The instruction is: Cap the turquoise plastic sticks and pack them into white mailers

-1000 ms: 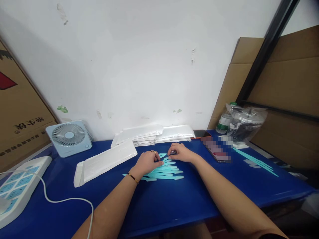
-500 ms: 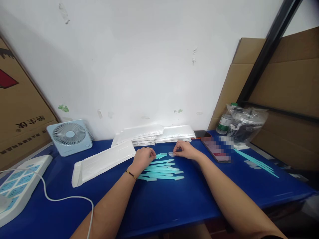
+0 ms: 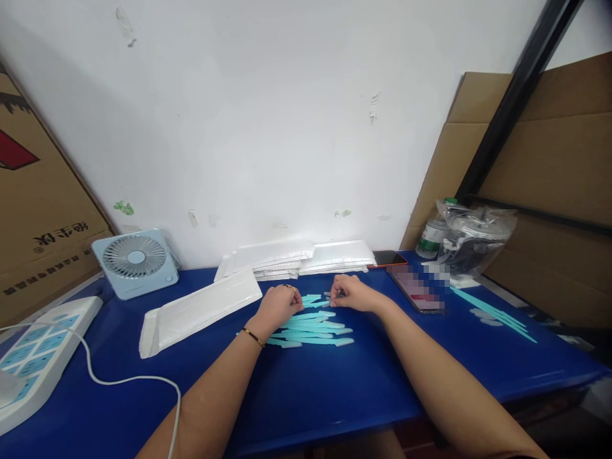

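Observation:
Several turquoise eyebrow razors point(image 3: 313, 328) with clear caps at their right ends lie side by side on the blue table, in front of and between my hands. My left hand point(image 3: 280, 306) is closed in a pinch on the left end of one eyebrow razor point(image 3: 314, 305). At that razor's capped right end, the thumb and fingers of my right hand point(image 3: 354, 294) are pinched together. The fingertips partly hide both ends. Just beyond it lies another turquoise piece point(image 3: 312, 298), partly covered by my left hand.
White padded envelopes point(image 3: 335, 255) are stacked by the wall, with one envelope point(image 3: 201, 312) nearer left. A fan point(image 3: 135, 261) and power strip point(image 3: 43, 357) stand left. Right are a phone point(image 3: 415, 290), more turquoise razors point(image 3: 495, 312), clear caps point(image 3: 485, 317) and a bottle point(image 3: 431, 236).
My right hand has drawn slightly nearer along the row, from a clear cap onto the capped end of a razor. My left hand has shifted slightly right and nearer.

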`<state>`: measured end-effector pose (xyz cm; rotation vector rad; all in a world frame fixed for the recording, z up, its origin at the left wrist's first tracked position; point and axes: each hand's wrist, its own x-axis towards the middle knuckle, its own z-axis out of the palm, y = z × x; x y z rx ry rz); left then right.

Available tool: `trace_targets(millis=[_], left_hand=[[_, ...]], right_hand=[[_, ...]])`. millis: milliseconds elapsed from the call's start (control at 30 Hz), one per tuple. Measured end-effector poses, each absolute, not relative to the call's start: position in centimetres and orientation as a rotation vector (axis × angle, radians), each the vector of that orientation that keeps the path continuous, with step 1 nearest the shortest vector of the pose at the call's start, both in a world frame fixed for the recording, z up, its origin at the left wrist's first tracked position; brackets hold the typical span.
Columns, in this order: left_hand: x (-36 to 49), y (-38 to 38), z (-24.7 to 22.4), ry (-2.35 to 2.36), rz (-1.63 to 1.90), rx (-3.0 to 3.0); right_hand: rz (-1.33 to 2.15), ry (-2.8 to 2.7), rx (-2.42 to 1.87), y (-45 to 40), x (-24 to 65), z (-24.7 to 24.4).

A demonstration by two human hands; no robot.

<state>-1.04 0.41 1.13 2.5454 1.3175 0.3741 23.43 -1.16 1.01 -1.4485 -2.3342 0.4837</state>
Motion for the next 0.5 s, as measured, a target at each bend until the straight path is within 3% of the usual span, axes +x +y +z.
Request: trace_targets(millis=[167,500], left_hand=[[-1.8,0.6,1.4,1.393,0.427,2.525],[-0.9,-0.3,1.7,1.199,0.305,2.564]], right_hand=[[0.478,-2.192,-1.520,-1.2,24.2,1.3],[0.519,-2.461,-1.383,-2.2,22.1,1.5]])
